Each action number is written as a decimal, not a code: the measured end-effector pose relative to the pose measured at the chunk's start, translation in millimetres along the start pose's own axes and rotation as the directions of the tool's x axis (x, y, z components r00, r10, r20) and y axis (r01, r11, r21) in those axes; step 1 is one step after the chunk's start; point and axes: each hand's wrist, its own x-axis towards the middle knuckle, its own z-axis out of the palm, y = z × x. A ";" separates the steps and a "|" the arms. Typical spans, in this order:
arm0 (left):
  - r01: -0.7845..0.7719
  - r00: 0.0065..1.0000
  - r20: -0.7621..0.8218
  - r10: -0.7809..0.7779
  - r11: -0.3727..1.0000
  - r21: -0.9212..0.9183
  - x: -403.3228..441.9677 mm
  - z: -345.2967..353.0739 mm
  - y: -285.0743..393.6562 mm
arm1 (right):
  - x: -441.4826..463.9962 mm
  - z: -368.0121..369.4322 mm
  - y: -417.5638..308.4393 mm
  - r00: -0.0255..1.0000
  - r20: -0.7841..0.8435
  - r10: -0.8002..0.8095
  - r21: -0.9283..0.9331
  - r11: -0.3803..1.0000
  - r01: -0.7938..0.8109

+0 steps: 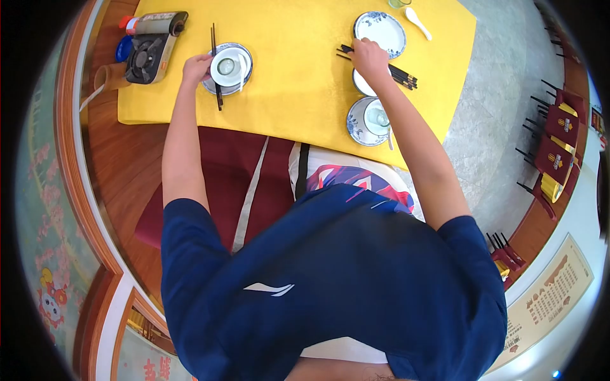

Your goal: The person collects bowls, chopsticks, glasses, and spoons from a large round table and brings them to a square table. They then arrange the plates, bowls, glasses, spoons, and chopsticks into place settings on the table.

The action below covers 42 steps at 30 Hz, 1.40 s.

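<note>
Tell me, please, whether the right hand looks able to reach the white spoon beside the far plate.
Probably yes: the spoon lies uncovered nearby, with only the far plate between. The right hand, though, is at the black chopsticks and may need to leave them first.

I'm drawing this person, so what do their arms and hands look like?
The left arm and right arm come out of short, dark blue sleeves. Below the sleeves they're bare, with no watch or bracelet that I can see. The left hand and right hand wear no gloves.
</note>
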 end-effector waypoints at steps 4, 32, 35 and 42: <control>-0.042 0.997 -0.056 0.048 0.993 0.107 -10.6 0.5 4.1 | 18.5 23.2 -3.5 0.986 0.164 -0.032 -0.261 0.963 0.075; 0.043 0.983 -0.109 -0.147 0.766 -0.641 -241.3 127.5 -69.5 | 48.4 42.7 14.8 0.865 0.407 -0.293 -0.095 0.929 0.359; 0.009 0.987 -0.120 -0.111 0.769 -0.639 -239.0 119.2 -50.5 | 49.2 44.6 17.0 0.868 0.366 -0.337 -0.067 0.920 0.386; 0.041 0.997 -0.030 -0.075 0.794 -0.606 -239.2 134.2 -33.2 | 51.2 46.3 17.1 0.887 0.345 -0.306 -0.075 0.933 0.352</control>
